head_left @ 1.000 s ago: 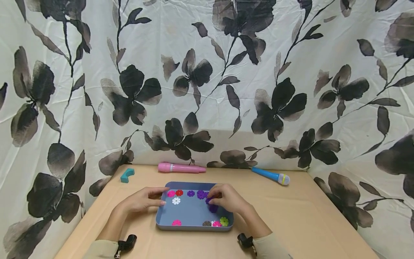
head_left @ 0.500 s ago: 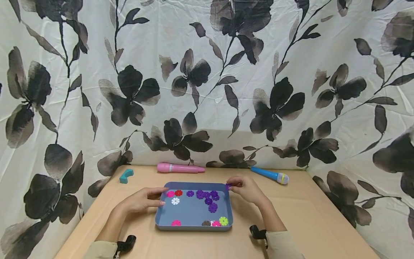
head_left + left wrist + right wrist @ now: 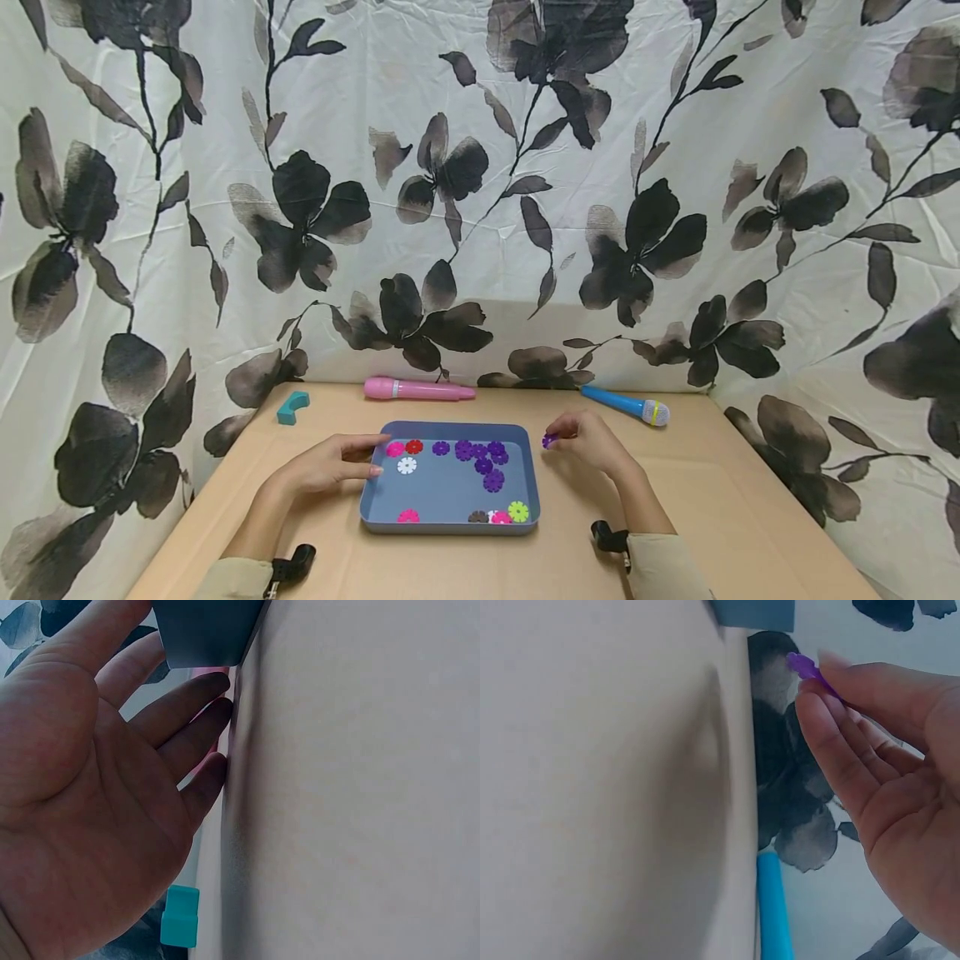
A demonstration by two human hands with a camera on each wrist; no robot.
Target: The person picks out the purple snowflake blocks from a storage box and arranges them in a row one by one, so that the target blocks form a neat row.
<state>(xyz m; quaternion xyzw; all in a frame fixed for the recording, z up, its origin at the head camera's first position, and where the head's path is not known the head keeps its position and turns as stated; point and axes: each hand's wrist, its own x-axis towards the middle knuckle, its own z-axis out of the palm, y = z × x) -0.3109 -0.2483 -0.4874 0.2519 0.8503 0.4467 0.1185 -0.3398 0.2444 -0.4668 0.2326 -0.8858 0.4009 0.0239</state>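
Note:
A grey-blue tray holds several flower-shaped plastic discs. A purple group lies at its right, and pink, red and white discs lie at its left. Along the near edge are a pink disc and a few others, one of them lime green. My left hand touches the tray's left side with thumb and fingers spread, the lower fingers loose in the left wrist view. Just right of the tray, my right hand pinches a purple flower disc between thumb and fingertips, above the table.
At the back of the table lie a pink toy microphone and a blue one. A teal arch block sits at the far left. Behind hangs a floral curtain.
My right hand has lifted a purple disc from the tray's purple group and carried it right, past the tray's right rim. My left hand has stayed at the tray's left side.

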